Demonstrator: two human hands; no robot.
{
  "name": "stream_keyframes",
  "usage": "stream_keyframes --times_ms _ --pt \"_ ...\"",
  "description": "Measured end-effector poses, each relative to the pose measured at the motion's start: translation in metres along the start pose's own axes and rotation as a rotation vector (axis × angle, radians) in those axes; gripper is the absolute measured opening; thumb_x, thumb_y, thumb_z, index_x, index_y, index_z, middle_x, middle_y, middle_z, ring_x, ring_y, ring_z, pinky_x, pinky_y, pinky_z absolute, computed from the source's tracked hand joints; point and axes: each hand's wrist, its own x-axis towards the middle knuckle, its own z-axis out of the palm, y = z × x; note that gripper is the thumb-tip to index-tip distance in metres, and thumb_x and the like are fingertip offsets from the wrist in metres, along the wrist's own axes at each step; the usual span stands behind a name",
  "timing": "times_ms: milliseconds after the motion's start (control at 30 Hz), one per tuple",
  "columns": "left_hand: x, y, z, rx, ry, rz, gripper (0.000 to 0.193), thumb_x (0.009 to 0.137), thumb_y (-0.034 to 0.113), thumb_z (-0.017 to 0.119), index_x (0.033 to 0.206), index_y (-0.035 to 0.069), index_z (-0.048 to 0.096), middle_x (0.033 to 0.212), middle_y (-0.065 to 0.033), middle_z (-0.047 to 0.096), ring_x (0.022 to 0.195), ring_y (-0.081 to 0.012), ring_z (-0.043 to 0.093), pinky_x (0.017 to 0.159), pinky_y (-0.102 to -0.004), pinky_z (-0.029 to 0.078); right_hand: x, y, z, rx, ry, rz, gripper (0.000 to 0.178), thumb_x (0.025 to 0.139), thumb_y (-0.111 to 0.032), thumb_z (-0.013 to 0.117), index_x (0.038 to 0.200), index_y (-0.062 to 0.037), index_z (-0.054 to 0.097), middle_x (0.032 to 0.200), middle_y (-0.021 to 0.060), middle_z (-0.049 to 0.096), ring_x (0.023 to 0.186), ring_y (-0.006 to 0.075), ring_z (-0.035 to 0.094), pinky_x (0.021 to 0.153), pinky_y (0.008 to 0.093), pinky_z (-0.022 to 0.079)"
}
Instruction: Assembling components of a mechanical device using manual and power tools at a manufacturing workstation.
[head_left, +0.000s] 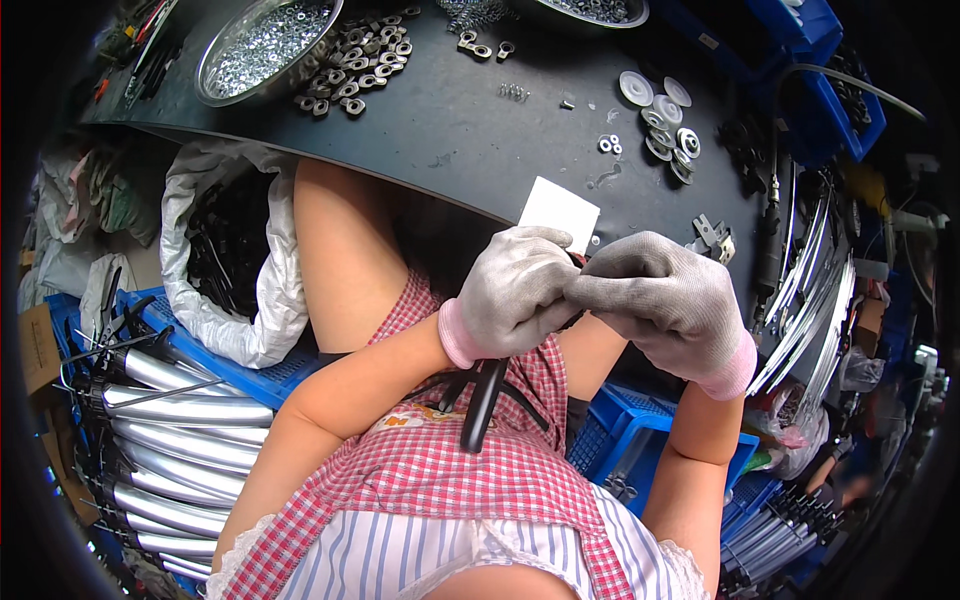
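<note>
Black handle (pixel 484 408) partly within left hand (pixel 515 292)

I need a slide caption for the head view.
Gloved left hand holds a black tube; gloved right hand beside it.

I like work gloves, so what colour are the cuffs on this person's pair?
The cuffs are pink, best seen in the head view.

Looks matt and smooth on the dark tabletop (pixel 430 140). Shines as polished metal at the far-left bowl (pixel 318 58) and near-left tubes (pixel 190 412). Reads as translucent, smooth plastic in the far-right discs (pixel 635 88), matt, fabric-like on the left glove (pixel 510 290) and right glove (pixel 665 300), checked cloth on the apron (pixel 450 470).
</note>
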Motion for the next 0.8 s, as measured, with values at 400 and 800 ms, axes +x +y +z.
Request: stream_keyframes --times_ms 400,800 --pt "-0.004 -0.002 0.002 0.034 0.052 0.019 0.015 0.072 0.008 0.074 0.081 0.004 0.063 0.079 -0.0098 0.064 0.077 -0.0280 0.065 0.091 -0.0437 0.052 0.003 0.000 0.002 -0.029 0.041 0.059 0.029 0.074 -0.005 0.079 0.103 -0.0082 0.075 0.089 0.0091 0.069 0.079 0.0223 0.069 0.071 0.0304 0.055" --pt "-0.005 0.000 0.002 0.011 0.012 0.021 0.016 0.076 0.011 0.072 0.087 0.003 0.065 0.078 -0.0103 0.063 0.080 -0.0310 0.064 0.091 -0.0439 0.049 0.004 -0.014 -0.003 -0.125 -0.006 0.049 0.029 0.075 -0.004 0.076 0.104 -0.0101 0.075 0.089 0.0103 0.067 0.078 0.0232 0.067 0.070 0.0316 0.054"
